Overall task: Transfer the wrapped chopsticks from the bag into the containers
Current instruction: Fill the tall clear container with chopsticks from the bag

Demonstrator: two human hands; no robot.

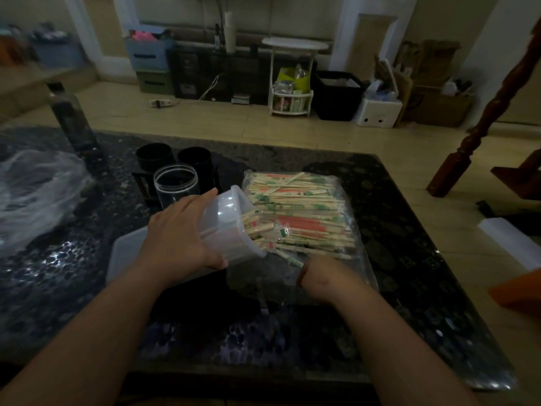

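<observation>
— Translucent white plastic: a container point(225, 227), tipped on its side above the desk point(409, 259), mouth turned right and pressed against the bag point(351, 259).

— Held how?

— Gripped by the left hand point(178, 232). Thumb over the far wall, fingers wrapped round the near wall, palm close to the base end.

— And the chopsticks point(301, 218)?

— Mostly inside the clear bag, in a loose flat heap of pale sticks in paper sleeves printed green and red-orange. Lies flat on the desk, right of the container, touching its rim. A few sticks inside the container's mouth too, tips just past the rim.

— Right hand point(322, 276)?

— Curled tight at the near end of the bag, pinching the clear film just below the container's mouth. Cannot tell whether it holds a stick as well.

— Anything else there?

— A clear jar point(175, 183), upright and open, just behind the left hand. Two black cups point(155, 155) side by side behind that. A white lid point(126, 250) flat under the left wrist. A dark bottle point(71, 118) standing near the far left corner, beside crumpled clear plastic point(35, 186) at the left edge.
</observation>
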